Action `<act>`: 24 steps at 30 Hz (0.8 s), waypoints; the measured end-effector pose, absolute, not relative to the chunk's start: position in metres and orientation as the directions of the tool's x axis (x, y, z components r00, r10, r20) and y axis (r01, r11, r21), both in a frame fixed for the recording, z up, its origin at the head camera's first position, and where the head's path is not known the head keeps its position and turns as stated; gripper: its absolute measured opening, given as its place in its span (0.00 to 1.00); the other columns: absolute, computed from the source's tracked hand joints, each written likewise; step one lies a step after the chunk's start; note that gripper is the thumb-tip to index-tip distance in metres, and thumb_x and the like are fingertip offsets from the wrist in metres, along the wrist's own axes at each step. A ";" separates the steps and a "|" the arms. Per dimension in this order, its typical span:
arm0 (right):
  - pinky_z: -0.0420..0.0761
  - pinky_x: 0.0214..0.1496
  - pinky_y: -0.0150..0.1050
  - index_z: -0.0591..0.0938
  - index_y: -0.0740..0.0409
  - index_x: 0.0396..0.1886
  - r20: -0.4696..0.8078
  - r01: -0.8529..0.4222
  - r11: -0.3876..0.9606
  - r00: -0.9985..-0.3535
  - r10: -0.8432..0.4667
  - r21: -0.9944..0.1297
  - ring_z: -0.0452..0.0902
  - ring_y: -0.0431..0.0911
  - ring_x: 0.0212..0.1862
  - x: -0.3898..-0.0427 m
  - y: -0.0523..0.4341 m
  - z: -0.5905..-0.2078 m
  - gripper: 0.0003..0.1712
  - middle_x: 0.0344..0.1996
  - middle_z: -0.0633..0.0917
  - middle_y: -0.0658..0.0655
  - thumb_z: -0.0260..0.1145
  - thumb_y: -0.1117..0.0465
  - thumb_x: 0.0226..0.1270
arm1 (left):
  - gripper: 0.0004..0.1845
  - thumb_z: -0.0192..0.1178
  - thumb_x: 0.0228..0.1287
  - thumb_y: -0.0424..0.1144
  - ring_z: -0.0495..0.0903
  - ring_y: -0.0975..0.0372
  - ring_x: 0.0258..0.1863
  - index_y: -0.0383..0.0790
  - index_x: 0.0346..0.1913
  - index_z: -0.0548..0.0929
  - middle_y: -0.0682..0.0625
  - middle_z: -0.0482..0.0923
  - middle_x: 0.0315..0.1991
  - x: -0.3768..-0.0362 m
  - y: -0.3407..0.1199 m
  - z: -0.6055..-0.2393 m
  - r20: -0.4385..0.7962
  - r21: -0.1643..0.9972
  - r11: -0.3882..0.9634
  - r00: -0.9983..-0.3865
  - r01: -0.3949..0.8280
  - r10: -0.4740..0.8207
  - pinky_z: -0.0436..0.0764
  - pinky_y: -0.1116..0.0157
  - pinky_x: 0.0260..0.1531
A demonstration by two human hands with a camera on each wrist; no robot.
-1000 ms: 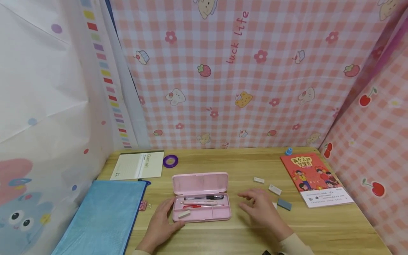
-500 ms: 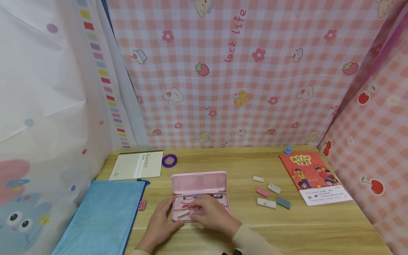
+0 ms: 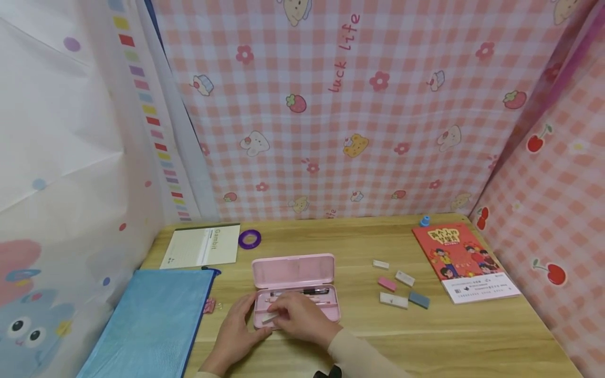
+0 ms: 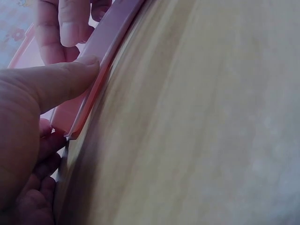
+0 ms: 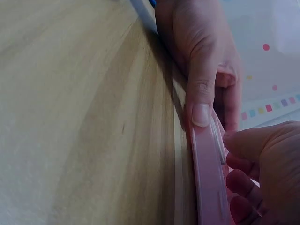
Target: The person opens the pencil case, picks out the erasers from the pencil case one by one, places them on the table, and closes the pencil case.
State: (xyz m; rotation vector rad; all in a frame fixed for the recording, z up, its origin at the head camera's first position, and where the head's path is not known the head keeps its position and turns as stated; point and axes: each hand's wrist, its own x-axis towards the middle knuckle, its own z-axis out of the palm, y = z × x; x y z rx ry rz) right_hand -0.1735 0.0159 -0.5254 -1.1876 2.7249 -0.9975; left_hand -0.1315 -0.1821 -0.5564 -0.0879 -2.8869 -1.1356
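Observation:
A pink pencil case (image 3: 294, 272) stands on the table with its lid raised. My left hand (image 3: 236, 333) grips its left end, the thumb lying along the front wall (image 4: 104, 44) in the left wrist view. Inside the front compartment, my right hand (image 3: 304, 317) pinches the right end of a white eraser (image 3: 268, 318) between thumb and fingers. Behind those fingers lie a black-capped pen (image 3: 317, 291) and other slim pens, partly hidden. In the right wrist view the eraser (image 5: 217, 136) shows as a pale strip beside the right thumb.
Right of the case lie a pink eraser (image 3: 387, 284), a blue eraser (image 3: 419, 300) and several white ones (image 3: 394, 300). A red booklet (image 3: 456, 252) is farther right. At left are a blue zip folder (image 3: 151, 320), a notebook (image 3: 200, 247) and purple tape (image 3: 249, 239).
My right hand has moved left from beside the loose erasers into the pencil case, and its fingers have closed in on the white eraser. The left hand keeps its place.

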 end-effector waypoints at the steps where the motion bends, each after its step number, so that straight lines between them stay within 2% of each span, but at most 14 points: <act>1: 0.73 0.39 0.23 0.88 0.48 0.42 0.236 -0.658 0.517 -0.714 -0.659 -0.548 0.73 0.34 0.34 -0.174 0.016 -0.525 0.14 0.32 0.82 0.40 0.70 0.62 0.55 | 0.50 0.75 0.44 0.54 0.63 0.47 0.67 0.40 0.70 0.66 0.42 0.67 0.67 -0.131 -0.182 -0.557 0.056 0.680 0.730 -0.998 0.066 0.038 0.64 0.46 0.66; 7: 0.76 0.46 0.26 0.88 0.47 0.42 0.212 -0.673 0.551 -0.708 -0.674 -0.494 0.76 0.32 0.39 -0.177 0.015 -0.525 0.13 0.36 0.85 0.39 0.70 0.62 0.56 | 0.49 0.75 0.44 0.53 0.63 0.47 0.67 0.41 0.70 0.66 0.42 0.67 0.67 -0.132 -0.183 -0.557 0.043 0.685 0.726 -0.998 0.056 0.036 0.63 0.45 0.66; 24: 0.76 0.42 0.24 0.89 0.44 0.40 0.158 -0.658 0.581 -0.716 -0.680 -0.478 0.77 0.31 0.39 -0.184 0.012 -0.525 0.13 0.35 0.85 0.38 0.74 0.59 0.54 | 0.49 0.75 0.44 0.54 0.63 0.48 0.67 0.41 0.70 0.66 0.42 0.67 0.67 -0.132 -0.183 -0.557 0.044 0.690 0.722 -0.998 0.059 0.040 0.63 0.46 0.66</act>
